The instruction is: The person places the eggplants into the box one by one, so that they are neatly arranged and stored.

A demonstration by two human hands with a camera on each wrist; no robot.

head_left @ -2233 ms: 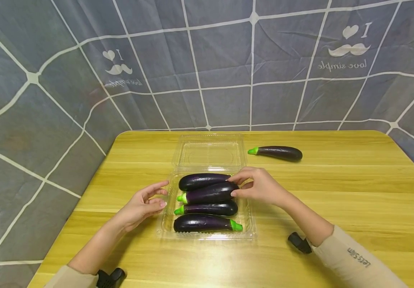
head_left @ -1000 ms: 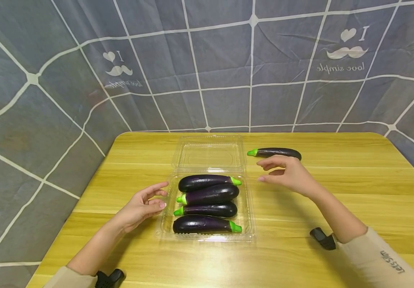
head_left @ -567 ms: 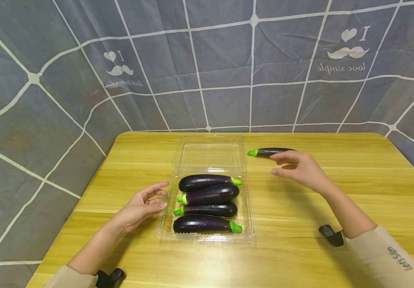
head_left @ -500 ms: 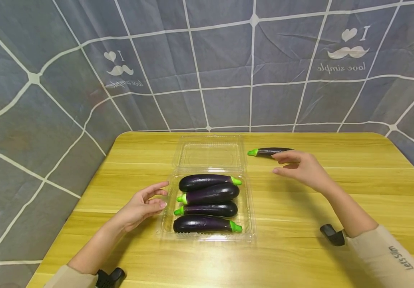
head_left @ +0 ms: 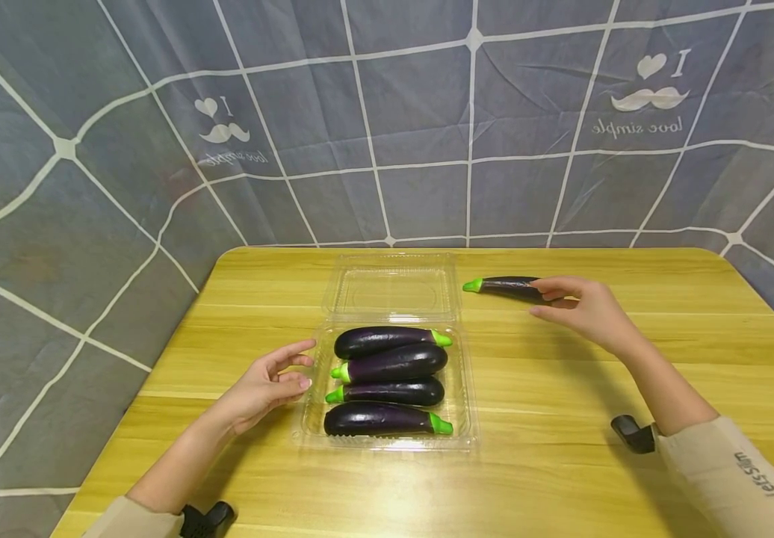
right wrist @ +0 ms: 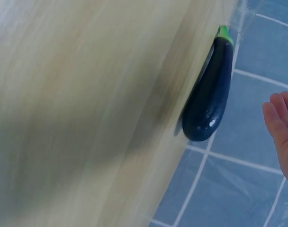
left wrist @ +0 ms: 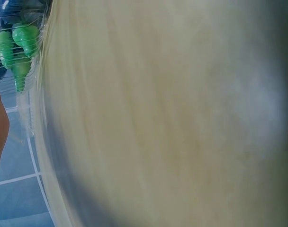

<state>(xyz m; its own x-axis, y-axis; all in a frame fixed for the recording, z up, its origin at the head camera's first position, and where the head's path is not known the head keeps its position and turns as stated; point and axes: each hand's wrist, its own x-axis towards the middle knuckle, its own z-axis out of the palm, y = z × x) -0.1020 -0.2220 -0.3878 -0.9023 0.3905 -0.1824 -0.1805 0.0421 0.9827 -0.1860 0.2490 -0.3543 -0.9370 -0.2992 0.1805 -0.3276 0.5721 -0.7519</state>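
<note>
Several dark purple eggplants point(head_left: 394, 362) with green stems lie side by side in a clear plastic clamshell box point(head_left: 465, 415). My left hand point(head_left: 262, 388) is beside the box's left wall, fingers relaxed; whether it touches the wall cannot be told. A lone eggplant point(head_left: 509, 287) rests on the table behind and right of the box, its stem pointing left. Over its thick end is my right hand point(head_left: 585, 310), thumb and fingers apart, hiding that end in the head view. In the right wrist view the same eggplant point(right wrist: 210, 92) shows whole, apart from the fingers point(right wrist: 276, 124).
The box's clear lid point(head_left: 392, 288) lies folded back behind it on the wooden table point(head_left: 387, 493). A grey cloth point(head_left: 420, 194) with white lines hangs along the table's back and left side.
My right hand has left the eggplants in the box and moved right and back to the lone eggplant. The left hand stays where it was.
</note>
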